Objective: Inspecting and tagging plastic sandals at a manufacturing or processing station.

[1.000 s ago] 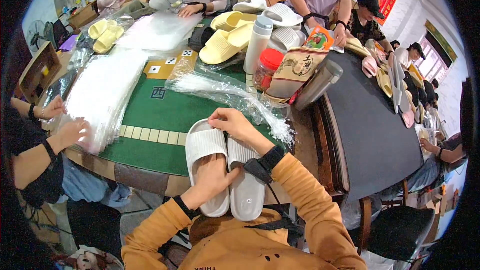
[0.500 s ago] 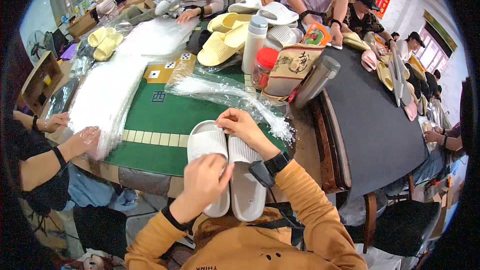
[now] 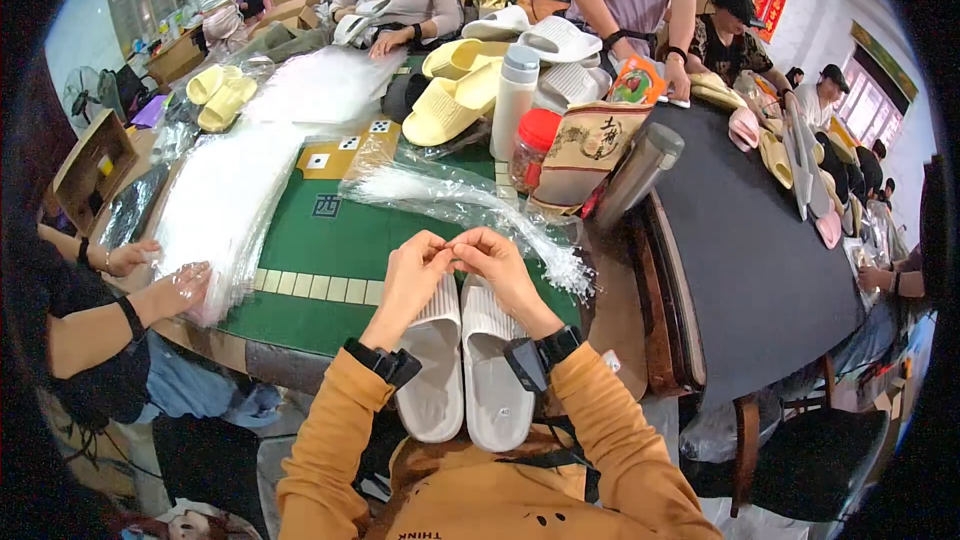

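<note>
A pair of pale grey slides stands side by side at the table edge in front of me, the left slide (image 3: 432,395) and the right slide (image 3: 498,390), toes pointing away. Above their ribbed straps, my left hand (image 3: 412,275) and my right hand (image 3: 495,265) meet with fingertips pinched together. Whatever lies between the fingertips is too small to make out. Just beyond the hands, a bundle of thin white plastic strings (image 3: 450,188) spreads across the green table mat (image 3: 330,240). Both wrists carry dark strapped devices.
A stack of clear plastic bags (image 3: 215,205) lies at left under a co-worker's hands (image 3: 180,285). Yellow slides (image 3: 455,100), a bottle (image 3: 515,100), a red-lidded jar (image 3: 533,145), a paper bag (image 3: 585,155) and a steel flask (image 3: 640,175) stand beyond. A dark table (image 3: 760,240) holds more slippers at right.
My left hand has lifted from over the left slide to meet the right hand. The right hand has shifted slightly off the strap. The view has tilted a little.
</note>
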Available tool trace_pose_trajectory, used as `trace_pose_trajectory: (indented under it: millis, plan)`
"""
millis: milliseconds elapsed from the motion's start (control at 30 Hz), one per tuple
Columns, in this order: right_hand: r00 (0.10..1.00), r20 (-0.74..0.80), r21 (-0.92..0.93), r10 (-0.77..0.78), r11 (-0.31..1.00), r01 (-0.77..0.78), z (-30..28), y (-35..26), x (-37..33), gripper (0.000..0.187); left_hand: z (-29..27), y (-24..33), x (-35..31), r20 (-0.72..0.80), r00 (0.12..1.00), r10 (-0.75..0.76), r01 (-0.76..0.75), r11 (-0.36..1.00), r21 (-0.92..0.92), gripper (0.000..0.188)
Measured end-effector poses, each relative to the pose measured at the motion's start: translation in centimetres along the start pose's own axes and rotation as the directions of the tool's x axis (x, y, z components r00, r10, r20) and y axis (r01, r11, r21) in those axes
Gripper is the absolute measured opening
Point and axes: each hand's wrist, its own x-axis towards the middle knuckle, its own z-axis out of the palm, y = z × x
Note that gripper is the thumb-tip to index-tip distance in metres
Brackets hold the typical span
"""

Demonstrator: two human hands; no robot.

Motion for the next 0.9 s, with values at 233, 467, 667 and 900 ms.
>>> trace_pose_trajectory:
  millis: [233,467,667,900]
  plan:
    - [0.995,-0.084,0.190,0.059,0.981,-0.042,-0.70,0.19,0.12,0.016,-0.08,-0.06,-0.41,0.023,0.998,0.066,-0.065,0.997,-0.052,0.009]
    - [0.997,-0.046,0.118,0.063,0.991,-0.057,-0.46,-0.32,-0.27,0.012,-0.20,-0.02,-0.63,0.043,0.994,0.097,-0.095,0.994,-0.057,0.009]
    - [0.999,-0.028,0.085,0.032,0.996,-0.030,-0.29,-0.34,-0.27,0.012,-0.42,0.44,-0.76,0.050,0.993,0.103,-0.101,0.994,-0.031,0.010]
    - [0.998,-0.042,0.130,0.056,0.990,-0.050,-0.33,-0.35,-0.27,0.011,-0.33,0.12,-0.71,0.028,0.992,0.124,-0.124,0.992,-0.011,0.011]
